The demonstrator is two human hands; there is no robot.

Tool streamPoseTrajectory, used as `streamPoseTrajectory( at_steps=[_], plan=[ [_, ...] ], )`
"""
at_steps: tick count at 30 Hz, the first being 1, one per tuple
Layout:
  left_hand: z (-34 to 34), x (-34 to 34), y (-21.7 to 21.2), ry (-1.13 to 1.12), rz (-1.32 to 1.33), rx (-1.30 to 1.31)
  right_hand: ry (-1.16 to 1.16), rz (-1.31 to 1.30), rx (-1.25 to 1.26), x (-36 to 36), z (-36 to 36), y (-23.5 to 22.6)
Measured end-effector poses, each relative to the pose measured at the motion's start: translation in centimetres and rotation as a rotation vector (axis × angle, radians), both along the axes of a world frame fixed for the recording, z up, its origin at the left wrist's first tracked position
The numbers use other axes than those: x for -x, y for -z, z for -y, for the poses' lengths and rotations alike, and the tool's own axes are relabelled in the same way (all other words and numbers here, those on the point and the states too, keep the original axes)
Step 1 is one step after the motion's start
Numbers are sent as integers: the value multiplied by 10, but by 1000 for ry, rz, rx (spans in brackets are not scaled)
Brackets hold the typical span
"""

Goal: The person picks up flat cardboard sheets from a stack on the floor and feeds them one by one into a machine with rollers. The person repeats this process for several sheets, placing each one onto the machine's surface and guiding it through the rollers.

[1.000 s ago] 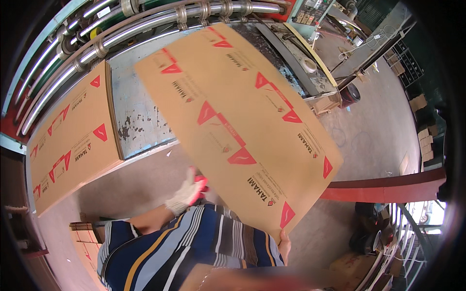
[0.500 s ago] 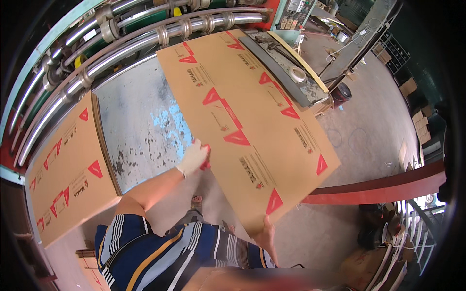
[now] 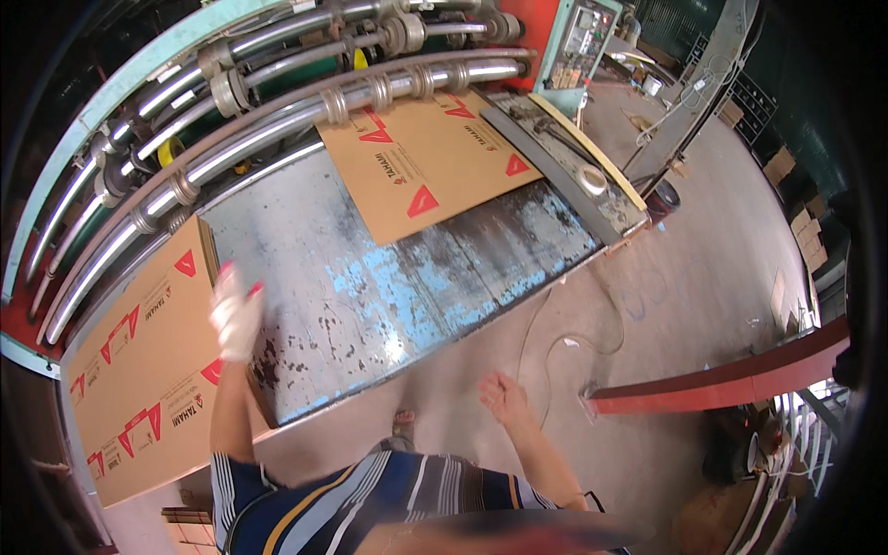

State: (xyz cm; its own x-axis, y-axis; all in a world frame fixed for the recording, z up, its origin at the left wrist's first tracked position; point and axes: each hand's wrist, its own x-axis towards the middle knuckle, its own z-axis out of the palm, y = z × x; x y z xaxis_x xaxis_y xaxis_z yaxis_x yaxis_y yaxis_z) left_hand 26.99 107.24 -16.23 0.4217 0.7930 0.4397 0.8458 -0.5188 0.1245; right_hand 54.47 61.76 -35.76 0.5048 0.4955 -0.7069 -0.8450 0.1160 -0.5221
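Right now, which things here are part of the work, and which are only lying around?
Part of the work:
cardboard sheet entering the rollers
cardboard stack
metal feed table
gloved left hand
bare right hand

Lying around:
tape roll
hose on floor

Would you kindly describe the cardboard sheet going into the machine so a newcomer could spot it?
Find the long steel rollers above the worn blue metal table. The flat brown cardboard sheet with red triangles lies with its top edge under them, unlike the stacked brown sheets at the table's left.
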Motion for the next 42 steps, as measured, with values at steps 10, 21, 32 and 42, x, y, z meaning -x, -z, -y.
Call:
streamPoseTrajectory(
  at_steps=[10,21,32,42],
  plan=[
    [127,43,27,19,-309,391,-823,10,-318,52,-111,-45],
    [309,-105,37,1014,385,933,-146,272,-14,-6,205,-42],
    [371,-30,82,196,420,1773,462,27,-134,133,321,-83],
    [368,-117,66,338,335,1654,609,206,-55,106,305,-76]
  ],
)
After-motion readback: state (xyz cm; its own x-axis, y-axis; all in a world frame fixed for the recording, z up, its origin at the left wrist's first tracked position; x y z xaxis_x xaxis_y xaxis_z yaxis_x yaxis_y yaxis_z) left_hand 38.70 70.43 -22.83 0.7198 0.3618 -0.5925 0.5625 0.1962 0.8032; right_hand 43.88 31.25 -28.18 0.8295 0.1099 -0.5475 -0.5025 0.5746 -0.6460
